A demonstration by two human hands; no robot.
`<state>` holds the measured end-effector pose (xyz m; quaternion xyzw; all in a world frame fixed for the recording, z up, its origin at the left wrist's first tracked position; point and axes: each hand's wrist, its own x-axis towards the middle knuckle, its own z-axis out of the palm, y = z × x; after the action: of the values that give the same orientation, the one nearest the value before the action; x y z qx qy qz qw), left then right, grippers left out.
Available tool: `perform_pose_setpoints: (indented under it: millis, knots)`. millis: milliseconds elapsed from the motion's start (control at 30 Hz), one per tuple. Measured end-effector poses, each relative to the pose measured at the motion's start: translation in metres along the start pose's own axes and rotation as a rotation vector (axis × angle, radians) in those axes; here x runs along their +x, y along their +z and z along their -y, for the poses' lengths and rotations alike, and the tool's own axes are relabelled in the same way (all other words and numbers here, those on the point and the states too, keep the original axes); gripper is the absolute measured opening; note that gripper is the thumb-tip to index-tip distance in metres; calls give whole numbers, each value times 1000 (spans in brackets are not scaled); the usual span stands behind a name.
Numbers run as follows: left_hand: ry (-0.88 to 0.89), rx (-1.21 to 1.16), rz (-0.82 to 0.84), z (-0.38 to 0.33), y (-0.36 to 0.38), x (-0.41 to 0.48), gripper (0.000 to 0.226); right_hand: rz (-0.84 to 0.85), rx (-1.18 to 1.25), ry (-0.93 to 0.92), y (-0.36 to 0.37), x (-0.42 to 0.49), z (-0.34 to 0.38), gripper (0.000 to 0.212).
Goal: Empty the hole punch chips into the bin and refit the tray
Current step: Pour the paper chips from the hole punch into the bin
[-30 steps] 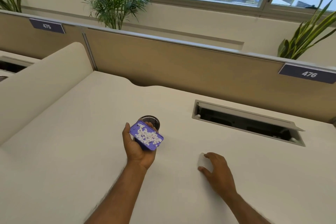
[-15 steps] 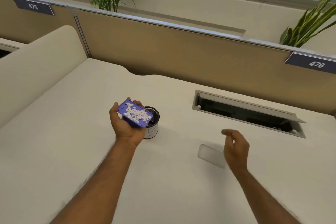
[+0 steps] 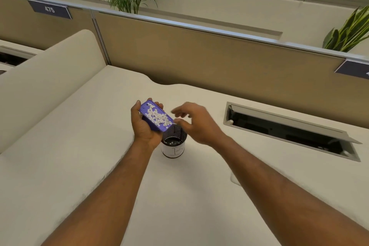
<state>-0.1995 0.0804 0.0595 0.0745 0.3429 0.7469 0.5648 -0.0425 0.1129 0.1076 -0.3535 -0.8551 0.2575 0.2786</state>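
One purple hole punch, underside up and strewn with white chips, is gripped in the left hand and tilted over one small bin on the desk. The right hand, fingers spread and empty, is now raised just beside it, having left the desk since half a second ago.

Matt purple plastic tray holds white paper chips (bin dark mesh), smooth cream desk
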Motion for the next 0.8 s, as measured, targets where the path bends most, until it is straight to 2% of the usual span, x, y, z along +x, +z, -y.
perform_pose_setpoints:
  millis: [100,200,467,600,800]
  knots:
    - [-4,50,-6,-2,-2,10,50,108,-74,18,17,24,3,33]
    - [-25,87,1,-3,-3,17,50,154,-134,24,25,39,0,35]
    - [2,154,8,-3,-11,26,44,92,-156,45,35,30,-9,31]
    - [35,221,-10,1,-15,27,40,129,-152,75,33,23,-15,28]
    - [67,291,5,2,-12,27,40,79,-16,188,24,20,-19,20]
